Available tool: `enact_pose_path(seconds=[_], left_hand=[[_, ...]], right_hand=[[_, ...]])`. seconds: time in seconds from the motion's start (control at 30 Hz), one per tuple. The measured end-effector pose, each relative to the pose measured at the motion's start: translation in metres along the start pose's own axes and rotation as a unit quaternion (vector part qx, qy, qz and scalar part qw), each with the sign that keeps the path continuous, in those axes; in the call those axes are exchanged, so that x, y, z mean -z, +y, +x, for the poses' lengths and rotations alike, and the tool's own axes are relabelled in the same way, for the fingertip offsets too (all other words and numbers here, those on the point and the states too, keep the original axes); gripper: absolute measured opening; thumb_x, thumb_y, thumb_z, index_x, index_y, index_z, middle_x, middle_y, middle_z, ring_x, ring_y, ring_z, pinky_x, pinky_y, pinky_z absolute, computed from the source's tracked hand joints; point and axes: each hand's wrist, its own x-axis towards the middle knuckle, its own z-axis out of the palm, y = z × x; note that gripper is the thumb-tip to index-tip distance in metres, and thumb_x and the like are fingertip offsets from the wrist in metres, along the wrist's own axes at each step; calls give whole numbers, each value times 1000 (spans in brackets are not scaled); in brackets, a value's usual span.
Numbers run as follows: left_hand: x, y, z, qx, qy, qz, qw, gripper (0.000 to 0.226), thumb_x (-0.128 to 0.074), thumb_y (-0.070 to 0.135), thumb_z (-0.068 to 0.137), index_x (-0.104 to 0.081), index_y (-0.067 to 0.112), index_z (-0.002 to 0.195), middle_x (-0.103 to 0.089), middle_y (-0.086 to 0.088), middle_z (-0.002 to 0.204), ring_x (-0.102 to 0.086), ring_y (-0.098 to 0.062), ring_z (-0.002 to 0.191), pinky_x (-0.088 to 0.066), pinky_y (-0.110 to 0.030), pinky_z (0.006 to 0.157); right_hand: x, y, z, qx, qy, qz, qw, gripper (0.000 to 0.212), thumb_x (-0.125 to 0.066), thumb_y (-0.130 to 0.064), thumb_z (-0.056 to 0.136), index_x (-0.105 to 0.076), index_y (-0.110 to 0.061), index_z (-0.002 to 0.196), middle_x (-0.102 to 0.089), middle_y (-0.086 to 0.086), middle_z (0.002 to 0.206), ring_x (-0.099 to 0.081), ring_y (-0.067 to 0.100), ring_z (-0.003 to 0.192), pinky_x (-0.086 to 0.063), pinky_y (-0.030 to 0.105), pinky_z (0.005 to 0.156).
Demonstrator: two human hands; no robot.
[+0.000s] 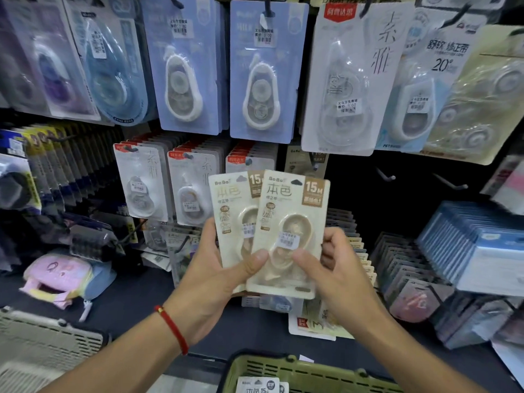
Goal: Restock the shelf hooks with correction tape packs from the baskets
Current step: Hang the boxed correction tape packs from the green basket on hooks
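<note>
Two beige correction tape packs are held up in front of the shelf, fanned apart: a front pack [292, 222] and a rear pack [234, 211] behind it to the left. My left hand [224, 268] grips their lower left side, thumb on the front pack's blister. My right hand [334, 265] pinches the front pack's lower right edge. Two bare hooks [385, 175] [450, 182] stick out of the dark panel to the right of the packs. A green basket [306, 373] below holds more packs [258, 385].
Blue and white correction tape packs [266, 72] hang in rows on the upper hooks. Smaller white packs [141, 182] hang lower left. Stacked stationery [476, 245] fills the ledge at right. A grey basket [42, 344] sits at lower left, a pink pouch [59, 273] behind it.
</note>
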Motion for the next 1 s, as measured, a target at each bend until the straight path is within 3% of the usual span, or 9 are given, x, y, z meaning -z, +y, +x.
enact_pose_path(seconds=[0.13,0.27,0.33,0.4,0.47,0.6,0.7,0.8,1.0], left_hand=[[4,5,1,1,62,18,998,48,-72,18,90,-55,39,130,-76,0,126,-77,-36,106,-64,-61,77],[5,7,-1,-1,80,34,996,47,-71,16,91,-55,36,131,-76,2,124,-77,-36,104,-63,-64,78],[7,7,-2,2,84,34,996,45,-68,12,96,-54,36,131,-76,1,124,-78,-37,102,-65,-59,74],[8,8,-2,9,85,28,996,41,-67,11,99,-56,37,128,-76,-2,123,-78,-40,99,-65,-46,60],[8,10,-3,14,87,28,996,39,-67,11,99,-57,39,124,-76,-3,121,-78,-42,96,-62,-38,54],[8,11,-2,-2,94,44,995,44,-63,5,101,-54,34,132,-75,0,124,-77,-37,102,-65,-54,71],[10,11,-2,-5,99,45,994,45,-63,5,101,-53,34,134,-75,0,124,-77,-37,102,-66,-53,70],[12,13,-3,-3,102,39,994,43,-64,6,100,-55,35,130,-76,0,122,-78,-39,97,-63,-42,60],[15,11,-1,-28,87,44,995,45,-65,7,100,-53,36,133,-74,4,126,-77,-34,106,-65,-55,74]], right_hand=[[14,-3,8,8,76,43,996,39,-73,-52,78,-56,-39,110,-77,-11,108,-77,10,96,-60,24,71],[19,-2,11,11,83,73,994,44,-74,-45,78,-57,-28,115,-78,-7,111,-77,13,98,-61,25,72],[18,-1,10,13,86,80,993,47,-72,-48,75,-58,-28,115,-77,-5,111,-77,15,98,-61,26,72],[17,-1,11,18,91,74,993,47,-72,-49,74,-58,-28,114,-77,-4,111,-77,16,99,-61,28,72],[16,-1,13,14,105,75,991,50,-73,-52,75,-58,-30,117,-77,-2,115,-76,18,103,-63,35,77],[16,-3,17,0,130,78,988,56,-75,-55,75,-58,-29,122,-78,-3,117,-77,20,104,-62,54,89],[13,-1,17,0,144,70,987,56,-76,-53,76,-57,-27,121,-78,0,116,-77,22,105,-61,58,93],[13,2,17,4,168,71,983,57,-77,-54,75,-56,-26,120,-79,3,113,-77,23,103,-62,56,90],[11,20,24,-2,185,10,983,44,-74,-61,86,-60,-35,118,-80,-6,106,-78,14,96,-62,42,77]])
